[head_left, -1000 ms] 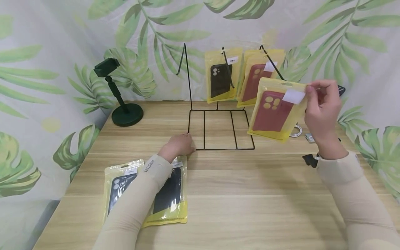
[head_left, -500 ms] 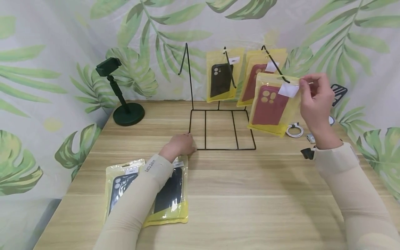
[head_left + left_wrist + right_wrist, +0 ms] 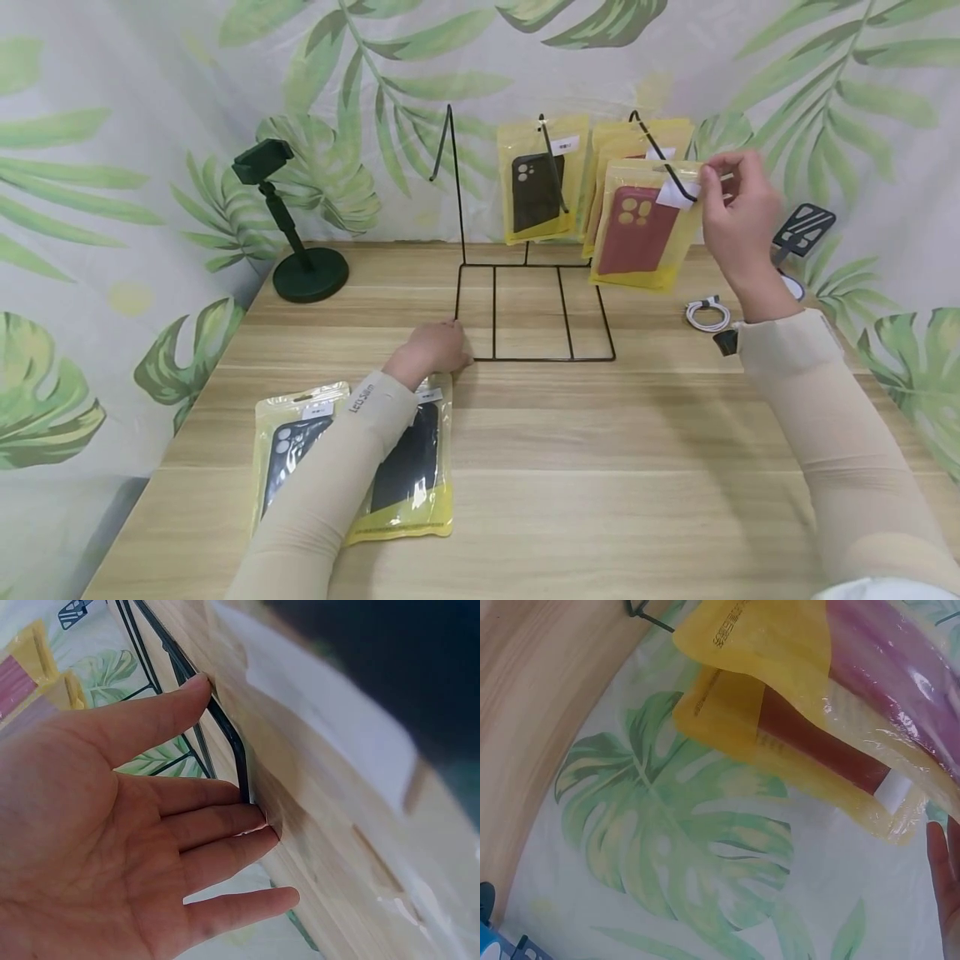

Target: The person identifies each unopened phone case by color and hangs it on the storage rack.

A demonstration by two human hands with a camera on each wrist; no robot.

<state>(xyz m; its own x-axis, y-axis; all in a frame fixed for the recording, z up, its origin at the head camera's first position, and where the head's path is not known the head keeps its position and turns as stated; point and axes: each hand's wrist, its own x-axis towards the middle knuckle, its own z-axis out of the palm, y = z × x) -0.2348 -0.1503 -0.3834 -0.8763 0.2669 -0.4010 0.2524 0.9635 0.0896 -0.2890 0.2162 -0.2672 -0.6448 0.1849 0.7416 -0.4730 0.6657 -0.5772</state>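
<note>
My right hand (image 3: 738,217) pinches the upper right edge of a yellow-edged clear bag with a red phone case (image 3: 636,237) inside. The rack's right hook (image 3: 678,182) runs through the bag's top, its tip showing in front. Behind hang more bagged cases (image 3: 600,137) on that hook; in the right wrist view, a second bag (image 3: 817,746) lies behind the nearer one. My left hand (image 3: 435,346) rests at the front left corner of the black wire rack (image 3: 543,360). In the left wrist view its fingers are extended, the thumb (image 3: 196,688) against the wire.
A bagged black case (image 3: 536,196) hangs on the middle hook; the left hook (image 3: 441,146) holds nothing. Two bagged dark cases (image 3: 405,467) lie under the left forearm. A green phone stand (image 3: 311,275) stands left, a coiled white cable (image 3: 707,314) and black stand (image 3: 804,229) right.
My right hand has moved back and left, sliding the bagged red phone case from the hook's tip farther along the hook. The left hand has stayed at the rack's corner.
</note>
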